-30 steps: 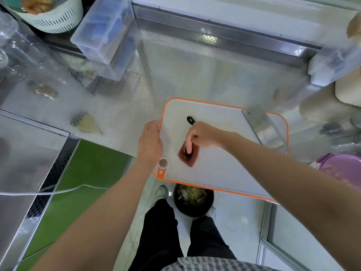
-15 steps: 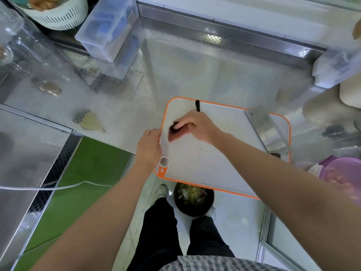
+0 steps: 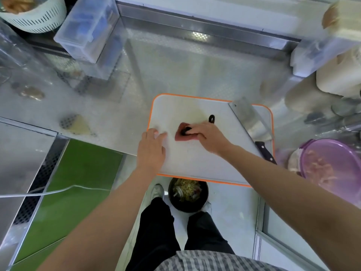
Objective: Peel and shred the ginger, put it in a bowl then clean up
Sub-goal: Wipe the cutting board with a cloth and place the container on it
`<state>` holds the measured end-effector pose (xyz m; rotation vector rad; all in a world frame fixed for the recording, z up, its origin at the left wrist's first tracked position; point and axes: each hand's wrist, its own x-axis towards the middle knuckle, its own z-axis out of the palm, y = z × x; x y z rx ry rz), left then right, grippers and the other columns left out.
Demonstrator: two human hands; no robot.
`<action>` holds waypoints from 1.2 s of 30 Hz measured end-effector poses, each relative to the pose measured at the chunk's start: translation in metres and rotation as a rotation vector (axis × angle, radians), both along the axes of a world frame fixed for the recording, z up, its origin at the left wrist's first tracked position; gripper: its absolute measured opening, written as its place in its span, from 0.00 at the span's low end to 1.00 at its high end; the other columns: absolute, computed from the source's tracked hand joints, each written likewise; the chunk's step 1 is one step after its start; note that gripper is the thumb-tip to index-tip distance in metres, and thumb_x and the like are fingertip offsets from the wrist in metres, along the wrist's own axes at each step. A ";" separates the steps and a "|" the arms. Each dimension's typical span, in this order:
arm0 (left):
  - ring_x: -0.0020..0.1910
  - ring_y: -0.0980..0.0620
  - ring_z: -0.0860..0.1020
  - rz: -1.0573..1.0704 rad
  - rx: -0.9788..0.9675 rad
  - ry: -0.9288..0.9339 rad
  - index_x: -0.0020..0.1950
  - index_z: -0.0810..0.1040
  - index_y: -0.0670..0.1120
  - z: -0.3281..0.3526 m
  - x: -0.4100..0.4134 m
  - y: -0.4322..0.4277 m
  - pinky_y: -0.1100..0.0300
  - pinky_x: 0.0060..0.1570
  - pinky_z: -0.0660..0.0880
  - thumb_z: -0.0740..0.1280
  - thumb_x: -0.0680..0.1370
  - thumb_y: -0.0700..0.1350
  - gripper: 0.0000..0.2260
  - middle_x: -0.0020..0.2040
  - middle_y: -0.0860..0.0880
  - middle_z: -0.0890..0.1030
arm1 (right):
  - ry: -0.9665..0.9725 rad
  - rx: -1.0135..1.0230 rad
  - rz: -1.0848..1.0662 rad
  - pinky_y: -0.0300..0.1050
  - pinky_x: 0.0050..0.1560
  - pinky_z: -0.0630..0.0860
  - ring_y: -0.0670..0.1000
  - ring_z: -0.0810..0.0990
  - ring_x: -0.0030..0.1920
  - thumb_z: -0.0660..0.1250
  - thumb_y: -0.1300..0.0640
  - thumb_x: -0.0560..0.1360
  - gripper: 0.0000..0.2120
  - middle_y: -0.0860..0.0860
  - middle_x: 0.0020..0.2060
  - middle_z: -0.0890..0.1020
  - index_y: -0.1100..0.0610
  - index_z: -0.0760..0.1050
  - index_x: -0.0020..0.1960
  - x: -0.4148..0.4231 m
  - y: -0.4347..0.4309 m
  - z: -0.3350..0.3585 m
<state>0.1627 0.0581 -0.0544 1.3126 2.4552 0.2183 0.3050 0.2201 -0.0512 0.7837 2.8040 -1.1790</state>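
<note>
Two hands on the cutting board (image 3: pixel 195 161). It's white with an orange rim, lying flat on the steel counter (image 3: pixel 175 65), and its near edge overhangs the counter front.

Right hand (image 3: pixel 207 136) is mid-board with fingers curled down on a red pad (image 3: pixel 180 132), pinning it to the surface. A black looped handle (image 3: pixel 211 118) sticks out past the knuckles, and a black bit shows between the fingers. Can't tell whether pad and handle are one piece.

Left hand (image 3: pixel 151 149) lies flat on the board's left edge, fingers straight and slightly spread, tips over the rim. It grasps nothing.

Cleaver (image 3: pixel 248 119) lies along the right side of the board, blade pointing away and dark handle toward the person, well apart from both hands.

No loose ginger visible on the board surface.

Black pot (image 3: pixel 204 201) sits on the floor right under the board's near edge, between the shoes, holding pale shreds and scraps.

Purple lidded container (image 3: pixel 332 169) is just right of the board. Clear plastic box (image 3: pixel 88 30) is far left on the counter, and beside it a white colander (image 3: pixel 35 20) holds something brownish; can't tell what. Pale jars stand at far right.
</note>
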 end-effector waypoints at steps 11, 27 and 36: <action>0.69 0.43 0.61 -0.012 -0.078 0.061 0.73 0.65 0.48 -0.002 0.021 -0.013 0.51 0.63 0.66 0.61 0.77 0.41 0.24 0.72 0.43 0.62 | 0.042 0.181 -0.607 0.48 0.60 0.69 0.60 0.71 0.60 0.56 0.73 0.69 0.25 0.60 0.63 0.68 0.61 0.68 0.65 0.010 0.017 0.005; 0.72 0.48 0.62 -0.033 -0.079 0.080 0.74 0.66 0.51 0.002 0.010 -0.007 0.54 0.65 0.67 0.58 0.80 0.40 0.22 0.76 0.51 0.62 | 0.033 0.139 -0.156 0.52 0.61 0.68 0.63 0.73 0.55 0.57 0.69 0.69 0.27 0.61 0.57 0.73 0.58 0.74 0.67 0.012 -0.017 -0.026; 0.73 0.47 0.60 -0.037 -0.100 0.096 0.75 0.64 0.51 0.000 0.014 -0.009 0.54 0.66 0.67 0.58 0.80 0.41 0.22 0.77 0.51 0.61 | 0.084 0.120 -0.256 0.53 0.62 0.69 0.63 0.73 0.56 0.56 0.72 0.68 0.29 0.61 0.56 0.74 0.59 0.73 0.68 0.017 -0.001 -0.021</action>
